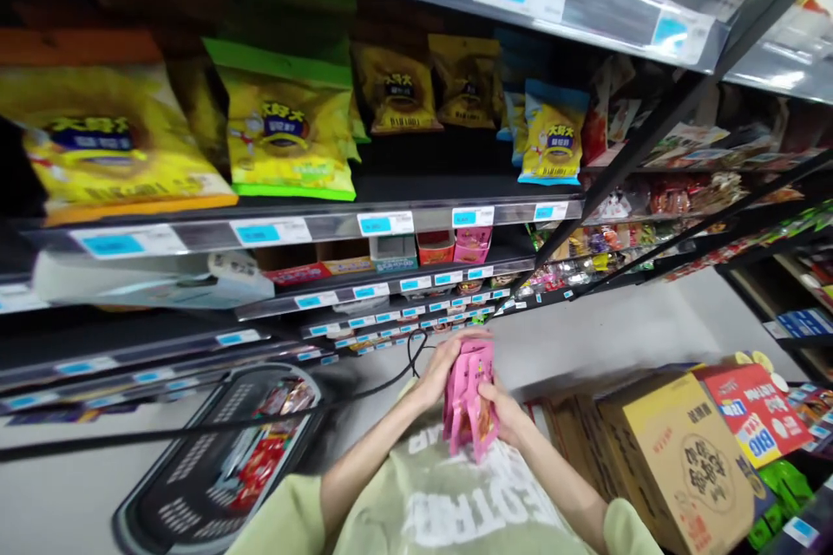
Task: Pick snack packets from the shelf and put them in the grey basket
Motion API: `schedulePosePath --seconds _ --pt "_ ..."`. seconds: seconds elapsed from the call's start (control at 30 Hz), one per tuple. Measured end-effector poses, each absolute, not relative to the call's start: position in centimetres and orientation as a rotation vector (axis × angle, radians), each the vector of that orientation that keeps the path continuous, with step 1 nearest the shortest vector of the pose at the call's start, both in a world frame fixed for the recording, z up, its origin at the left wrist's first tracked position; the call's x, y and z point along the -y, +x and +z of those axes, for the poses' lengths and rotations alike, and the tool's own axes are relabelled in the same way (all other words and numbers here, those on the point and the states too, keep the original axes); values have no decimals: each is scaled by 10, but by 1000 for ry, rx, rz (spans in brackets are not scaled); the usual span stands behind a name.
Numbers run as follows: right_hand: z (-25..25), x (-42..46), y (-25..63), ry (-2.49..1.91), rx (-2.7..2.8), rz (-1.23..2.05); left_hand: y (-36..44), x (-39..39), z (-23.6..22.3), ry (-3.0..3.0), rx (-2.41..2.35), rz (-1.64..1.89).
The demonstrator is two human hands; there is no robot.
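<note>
Close to my chest, both hands hold a small stack of pink snack packets (469, 399). My left hand (442, 371) is closed around the left side and top of the stack. On the other side, my right hand (504, 408) grips the packets' right edge, its thumb across the front. The fingers behind the packets are hidden. Beyond my hands, on a lower shelf, stands a pink box (472, 244) beside a red box (436, 248).
A dark shopping basket (188, 451) with red packets inside stands on the floor at left. Shelves with yellow snack bags (286, 126) run across the front. Cardboard cartons (690, 460) are stacked at right. A black cable (390, 377) hangs below the shelves.
</note>
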State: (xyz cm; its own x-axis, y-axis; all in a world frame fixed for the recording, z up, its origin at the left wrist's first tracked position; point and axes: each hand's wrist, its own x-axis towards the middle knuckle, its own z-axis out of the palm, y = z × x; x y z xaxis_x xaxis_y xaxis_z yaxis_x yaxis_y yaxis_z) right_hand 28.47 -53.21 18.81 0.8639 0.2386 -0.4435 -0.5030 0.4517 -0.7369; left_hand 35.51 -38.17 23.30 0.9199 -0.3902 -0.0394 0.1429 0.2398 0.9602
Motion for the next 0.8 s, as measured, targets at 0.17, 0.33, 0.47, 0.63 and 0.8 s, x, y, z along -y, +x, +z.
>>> schedulePosePath --seconds 0.17,0.33,0.47,0.63,0.8 --pt "192 519 354 -1108 -490 -12 401 370 227 1323 232 -232" --pt "191 514 409 -1125 -532 -345 429 367 219 1693 343 -320" --pt "192 519 421 -1116 -465 -323 447 371 218 1806 402 -274" --pt "199 545 428 -1186 -332 -231 459 378 223 1767 507 -225" --pt "200 571 445 -1181 -374 -323 484 382 227 1747 684 -86"
